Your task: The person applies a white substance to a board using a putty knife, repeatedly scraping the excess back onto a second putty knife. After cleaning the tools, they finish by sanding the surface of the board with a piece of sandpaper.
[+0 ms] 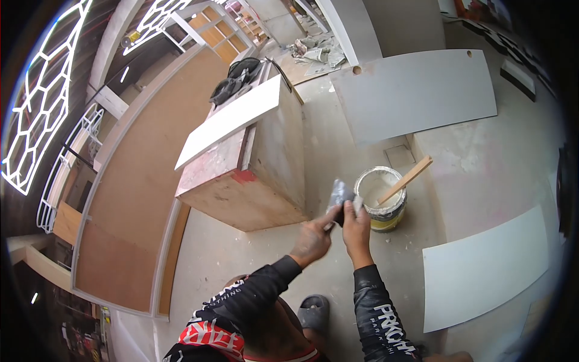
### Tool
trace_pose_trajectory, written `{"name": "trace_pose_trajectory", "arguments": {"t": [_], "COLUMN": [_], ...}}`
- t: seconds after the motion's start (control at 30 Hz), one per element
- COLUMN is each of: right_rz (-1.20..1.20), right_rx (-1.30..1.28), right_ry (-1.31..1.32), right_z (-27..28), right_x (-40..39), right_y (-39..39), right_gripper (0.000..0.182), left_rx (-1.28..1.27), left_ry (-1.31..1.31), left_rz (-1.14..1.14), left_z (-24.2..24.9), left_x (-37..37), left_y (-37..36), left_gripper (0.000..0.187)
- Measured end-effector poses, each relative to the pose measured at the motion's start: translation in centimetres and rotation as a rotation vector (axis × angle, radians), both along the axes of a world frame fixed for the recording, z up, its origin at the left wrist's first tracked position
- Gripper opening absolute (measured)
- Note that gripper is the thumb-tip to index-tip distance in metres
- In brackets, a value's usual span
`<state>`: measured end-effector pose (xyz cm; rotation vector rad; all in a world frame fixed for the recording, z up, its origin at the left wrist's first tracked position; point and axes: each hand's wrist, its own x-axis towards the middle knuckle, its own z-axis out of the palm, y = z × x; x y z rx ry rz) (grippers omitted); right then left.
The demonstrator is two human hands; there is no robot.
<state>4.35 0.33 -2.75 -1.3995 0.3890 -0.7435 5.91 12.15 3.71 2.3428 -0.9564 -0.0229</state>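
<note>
My left hand (312, 241) is closed on the dark handle of a scraper (339, 194), whose greyish, smeared blade points up. Right beside it, my right hand (357, 228) is closed around a second flat tool with a pale blade edge, pressed near the first; its exact shape is blurred. Just beyond my right hand stands an open bucket (389, 222) with whitish paste on its rim and inside. A wooden stick (410, 176) leans in the bucket, its upper end past the rim.
Left of the bucket stands a wooden box (271, 175) bearing a white board (232, 120) and a black bag (241, 72). A large brown panel (142, 175) leans at left. Grey panel (422, 93) lies behind the bucket, white panel (488, 271) at right.
</note>
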Motion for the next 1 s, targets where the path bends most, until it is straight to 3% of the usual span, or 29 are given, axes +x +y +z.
{"name": "trace_pose_trajectory", "arguments": {"t": [0.07, 0.13, 0.2, 0.27, 0.3, 0.33, 0.4, 0.43, 0.47, 0.53, 0.57, 0.6, 0.63, 0.67, 0.7, 0.73, 0.77, 0.8, 0.87, 0.93, 1.0], "right_rz": [0.31, 0.409, 0.423, 0.365, 0.483, 0.475, 0.886, 0.792, 0.574, 1.157, 1.179, 1.116, 0.987, 0.856, 0.847, 0.367, -0.076, -0.08, -0.237, -0.151, -0.132], "right_rx": [0.082, -0.02, 0.093, 1.188, 1.487, 1.492, 1.901, 1.821, 1.574, 1.77, 1.755, 1.573, 1.576, 1.577, 1.589, 1.16, 0.694, 0.699, 0.237, -0.097, -0.397], "right_ry": [0.113, 0.063, 0.147, 0.065, 0.018, 0.013, -0.302, -0.155, 0.084, -0.143, -0.094, 0.063, 0.065, 0.073, 0.085, 0.071, 0.064, 0.08, 0.126, -0.117, -0.357], "right_z": [-0.8, -1.0, -1.7, -0.1, -1.5, -2.4, -3.2, -0.3, 0.5, -1.2, -2.7, -1.3, -1.9, -2.8, -3.7, -4.5, -4.3, -4.1, -1.2, -0.8, 1.3], "right_x": [-0.8, -1.8, -1.4, -1.2, -0.4, -0.1, 0.3, -0.2, 1.2, -0.7, -0.9, -1.9, -2.0, -2.0, -1.5, -1.0, -0.8, -1.1, -2.9, -3.6, -4.0], "right_y": [-0.2, 1.5, 2.3, 1.5, 0.8, 0.4, -0.2, -0.4, 1.9, 2.3, 3.2, 3.4, 3.8, 4.3, 4.7, 5.0, 5.1, 5.0, 5.1, 6.3, 7.4], "right_gripper": [0.032, 0.033, 0.026, 0.016, 0.014, 0.014, 0.019, 0.026, 0.027, 0.03, 0.025, 0.016, 0.015, 0.015, 0.015, 0.016, 0.021, 0.021, 0.026, 0.026, 0.037], "left_rx": [-0.081, -0.011, -0.166, -0.176, -0.21, -0.247, -0.056, -0.01, 0.036, -0.194, -0.17, -0.085, -0.315, -0.398, -0.521, -0.697, -0.72, -0.747, -0.765, -0.858, -0.852], "left_ry": [0.036, 0.009, -0.059, 0.048, -0.102, -0.25, -0.449, -0.401, -0.353, -0.275, -0.057, 0.013, 0.158, 0.419, 0.534, 0.796, 0.923, 1.044, 1.192, 1.629, 1.707], "left_rz": [0.149, 0.281, 0.314, 0.299, 0.137, -0.025, -0.276, -0.317, -0.358, -0.22, 0.031, 0.141, 0.17, 0.456, 0.497, 0.505, 0.528, 0.547, 0.712, 0.507, 0.576], "left_z": [1.0, 2.3, 1.3, 2.4, 3.2, 3.9, 4.5, 4.4, 4.2, 3.1, 2.5, 2.3, 0.1, 2.1, 1.9, 1.7, 1.9, 2.0, 2.4, 2.4, 2.1], "left_x": [2.5, 4.4, 5.7, 4.3, 3.3, 2.4, 1.4, 1.0, 0.7, 2.9, 4.5, 6.6, 9.2, 8.2, 8.7, 9.2, 9.2, 9.4, 9.3, 9.5, 9.5], "left_y": [1.0, 1.5, 2.4, 1.9, 1.3, 0.9, 0.8, 0.7, 0.5, 0.6, 1.9, 3.3, 5.1, 4.8, 5.7, 6.7, 7.4, 7.7, 7.3, 8.2, 7.9], "left_gripper": [0.044, 0.044, 0.044, 0.042, 0.045, 0.047, 0.062, 0.063, 0.064, 0.065, 0.054, 0.04, 0.032, 0.026, 0.019, 0.014, 0.014, 0.016, 0.023, 0.033, 0.039]}}
